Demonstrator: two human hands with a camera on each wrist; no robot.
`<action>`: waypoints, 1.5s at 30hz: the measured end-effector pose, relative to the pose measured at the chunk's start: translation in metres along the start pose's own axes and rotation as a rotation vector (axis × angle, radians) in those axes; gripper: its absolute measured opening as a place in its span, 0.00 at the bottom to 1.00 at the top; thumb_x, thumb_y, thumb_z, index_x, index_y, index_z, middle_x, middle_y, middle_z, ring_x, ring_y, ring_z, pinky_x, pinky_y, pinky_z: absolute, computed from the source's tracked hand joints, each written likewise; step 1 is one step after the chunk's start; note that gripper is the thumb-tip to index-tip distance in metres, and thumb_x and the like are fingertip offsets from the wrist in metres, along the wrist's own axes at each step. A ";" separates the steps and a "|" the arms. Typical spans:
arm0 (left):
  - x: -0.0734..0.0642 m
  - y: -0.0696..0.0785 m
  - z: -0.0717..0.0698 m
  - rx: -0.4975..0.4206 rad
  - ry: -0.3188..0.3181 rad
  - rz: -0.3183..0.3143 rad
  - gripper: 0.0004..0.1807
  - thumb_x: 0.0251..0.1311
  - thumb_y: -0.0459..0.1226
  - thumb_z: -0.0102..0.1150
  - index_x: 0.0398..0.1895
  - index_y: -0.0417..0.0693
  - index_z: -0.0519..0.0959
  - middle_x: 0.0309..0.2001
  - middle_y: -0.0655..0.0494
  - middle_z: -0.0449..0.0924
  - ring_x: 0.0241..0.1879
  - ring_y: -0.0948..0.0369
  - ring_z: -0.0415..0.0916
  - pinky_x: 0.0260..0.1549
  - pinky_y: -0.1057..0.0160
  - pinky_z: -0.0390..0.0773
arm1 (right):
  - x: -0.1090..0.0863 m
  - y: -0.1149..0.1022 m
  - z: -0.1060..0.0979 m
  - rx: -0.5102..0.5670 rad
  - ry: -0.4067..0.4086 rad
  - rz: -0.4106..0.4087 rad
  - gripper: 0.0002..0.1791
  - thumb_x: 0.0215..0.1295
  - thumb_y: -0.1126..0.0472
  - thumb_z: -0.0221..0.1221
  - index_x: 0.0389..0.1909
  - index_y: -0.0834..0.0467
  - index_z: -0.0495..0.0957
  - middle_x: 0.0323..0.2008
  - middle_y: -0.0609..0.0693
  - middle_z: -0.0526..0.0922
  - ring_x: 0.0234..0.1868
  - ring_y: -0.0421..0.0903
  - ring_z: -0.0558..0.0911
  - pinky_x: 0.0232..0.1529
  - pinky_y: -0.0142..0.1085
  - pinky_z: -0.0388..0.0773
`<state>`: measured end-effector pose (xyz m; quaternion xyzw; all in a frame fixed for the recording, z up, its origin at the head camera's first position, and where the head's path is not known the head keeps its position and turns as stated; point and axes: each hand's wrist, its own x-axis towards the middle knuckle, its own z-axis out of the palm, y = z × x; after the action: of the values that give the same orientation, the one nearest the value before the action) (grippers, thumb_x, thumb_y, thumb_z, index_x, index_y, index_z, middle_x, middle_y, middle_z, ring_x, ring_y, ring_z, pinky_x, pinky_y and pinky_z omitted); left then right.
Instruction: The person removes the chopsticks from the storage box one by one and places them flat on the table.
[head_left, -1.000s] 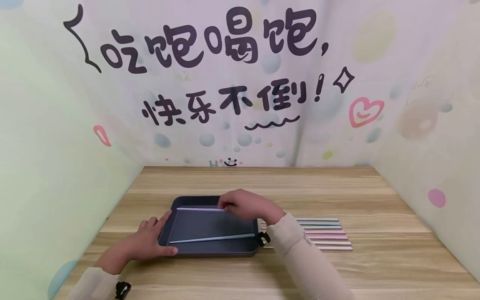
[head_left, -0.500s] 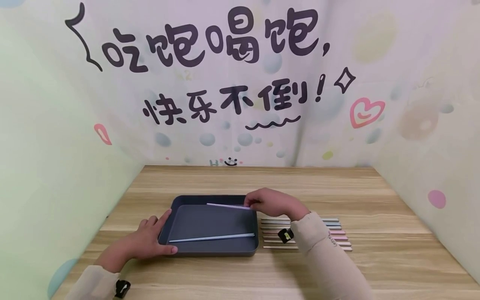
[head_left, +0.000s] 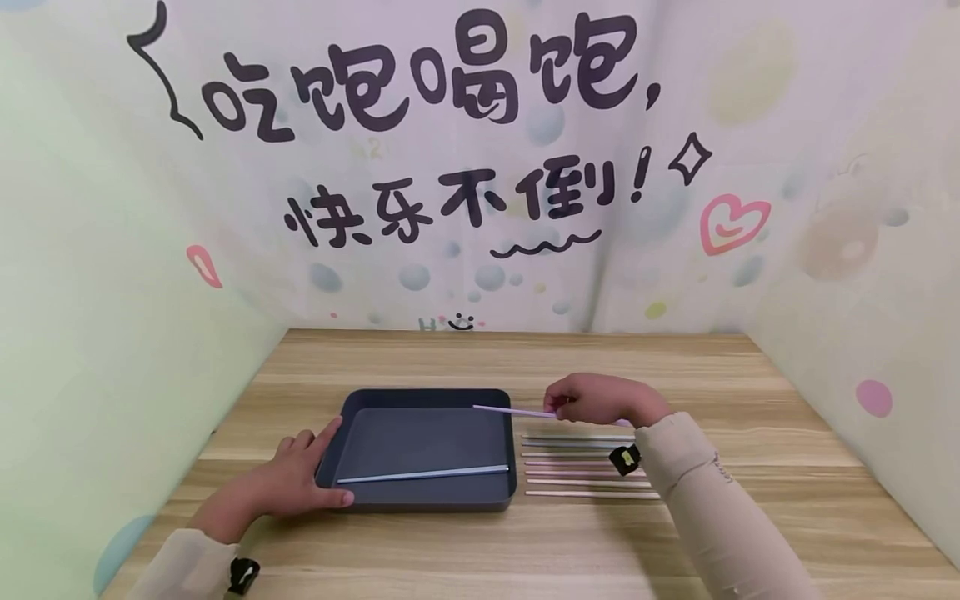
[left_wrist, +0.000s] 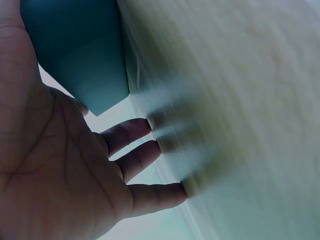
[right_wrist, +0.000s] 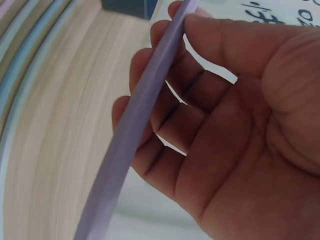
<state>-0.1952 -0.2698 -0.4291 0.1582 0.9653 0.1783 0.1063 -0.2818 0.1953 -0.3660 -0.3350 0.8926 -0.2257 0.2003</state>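
Observation:
In the head view my right hand (head_left: 600, 398) pinches a lavender chopstick (head_left: 513, 410) between thumb and fingertips, above the table to the right of the tray. Its thin left end still overlaps the tray's far right corner. Close up in the right wrist view, the lavender chopstick (right_wrist: 132, 125) crosses the curled fingers. My left hand (head_left: 300, 475) rests at the near left corner of the dark grey tray (head_left: 427, 506), thumb by the front rim, index finger along the left side. The left wrist view shows its other fingertips touching the table. Light blue chopsticks (head_left: 423, 475) lie slanted inside the tray.
Right of the tray, several chopsticks (head_left: 577, 483) in blue, pink and whitish tones lie in a row on the wooden table (head_left: 465, 550), partly covered by my right sleeve (head_left: 720, 492). A printed cloth wall (head_left: 420, 304) stands behind the table.
My right hand has moved right, drawing the lavender chopstick from the far side of the tray out over its right rim. The left hand, tray and light blue chopsticks have stayed put.

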 end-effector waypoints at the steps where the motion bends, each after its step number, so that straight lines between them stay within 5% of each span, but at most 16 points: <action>1: 0.000 0.000 0.000 0.000 0.000 0.000 0.65 0.48 0.65 0.69 0.78 0.40 0.46 0.56 0.33 0.64 0.53 0.39 0.61 0.47 0.38 0.71 | -0.002 0.002 -0.001 0.003 -0.007 0.020 0.11 0.70 0.70 0.54 0.34 0.51 0.79 0.29 0.45 0.76 0.30 0.41 0.72 0.36 0.39 0.71; 9: 0.000 -0.001 0.001 -0.005 -0.016 -0.025 0.65 0.48 0.65 0.69 0.78 0.41 0.46 0.57 0.33 0.63 0.54 0.39 0.61 0.47 0.38 0.71 | -0.016 0.022 -0.008 0.042 -0.084 0.116 0.06 0.68 0.72 0.54 0.37 0.60 0.78 0.25 0.46 0.72 0.25 0.42 0.69 0.32 0.37 0.68; 22: -0.001 0.001 -0.001 -0.002 -0.025 -0.020 0.65 0.49 0.66 0.68 0.78 0.40 0.46 0.57 0.34 0.63 0.54 0.39 0.61 0.46 0.37 0.71 | -0.028 0.048 -0.008 -0.019 -0.133 0.162 0.07 0.67 0.71 0.54 0.35 0.59 0.79 0.27 0.44 0.74 0.29 0.41 0.71 0.35 0.37 0.70; 33: 0.000 -0.001 0.001 0.001 -0.022 -0.015 0.65 0.48 0.66 0.68 0.78 0.40 0.46 0.57 0.34 0.63 0.54 0.39 0.61 0.46 0.37 0.71 | -0.023 0.060 -0.012 -0.030 -0.173 0.146 0.08 0.63 0.74 0.54 0.34 0.60 0.79 0.29 0.45 0.76 0.31 0.40 0.71 0.36 0.36 0.69; 45: 0.001 0.000 0.000 0.003 -0.017 -0.015 0.65 0.48 0.66 0.68 0.78 0.41 0.46 0.57 0.35 0.63 0.53 0.40 0.61 0.46 0.38 0.71 | -0.016 0.072 -0.007 -0.093 -0.129 0.087 0.08 0.64 0.73 0.54 0.33 0.58 0.79 0.28 0.43 0.76 0.30 0.38 0.71 0.37 0.35 0.69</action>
<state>-0.1961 -0.2696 -0.4289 0.1524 0.9659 0.1745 0.1155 -0.3110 0.2565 -0.3954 -0.3186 0.9011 -0.1531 0.2512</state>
